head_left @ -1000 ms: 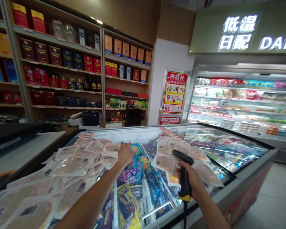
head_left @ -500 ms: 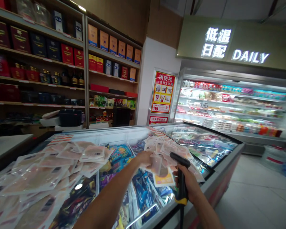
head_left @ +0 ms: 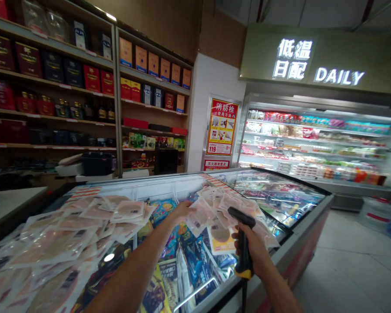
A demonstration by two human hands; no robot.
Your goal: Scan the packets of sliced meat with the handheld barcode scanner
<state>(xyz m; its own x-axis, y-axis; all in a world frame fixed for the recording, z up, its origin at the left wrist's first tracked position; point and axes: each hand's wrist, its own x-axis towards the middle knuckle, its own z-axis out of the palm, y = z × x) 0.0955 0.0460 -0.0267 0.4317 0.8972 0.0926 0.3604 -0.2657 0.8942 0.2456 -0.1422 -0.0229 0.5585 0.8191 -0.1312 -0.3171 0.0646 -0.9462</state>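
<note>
Item, left hand [head_left: 184, 211]: over the middle of the chest freezer [head_left: 313, 219]; grip pressed together on the near corner of one packet, so far as the fingertips show.

Item, clear flat packet [head_left: 200, 215]: one, tilted, with a dark label patch on its lower part, print too small to read. Located between the left hand and the right heap [head_left: 230, 202], overlapping that heap's left edge in view.

Item, right hand [head_left: 252, 247]: grip wrapped around the handle of a black-and-yellow handheld scanner [head_left: 243, 250]. Nose points leftward, toward the packet; apart from it. Cable hangs below.

Change noted: half a second ago the left hand stood farther right, over the heap, the packet upright against the other packs. Hand and packet are now drawn leftward, the label side turned into view; the scanner is little moved. Judged meaning: this packet is singled out from its heap, with its label presented on the scanner's side.

Also listed: left heap [head_left: 65, 234] of similar packs, broad and overlapping; yellow-printed pack [head_left: 222, 244], below the right heap; blue bags [head_left: 198, 265], lower within the freezer.
</note>
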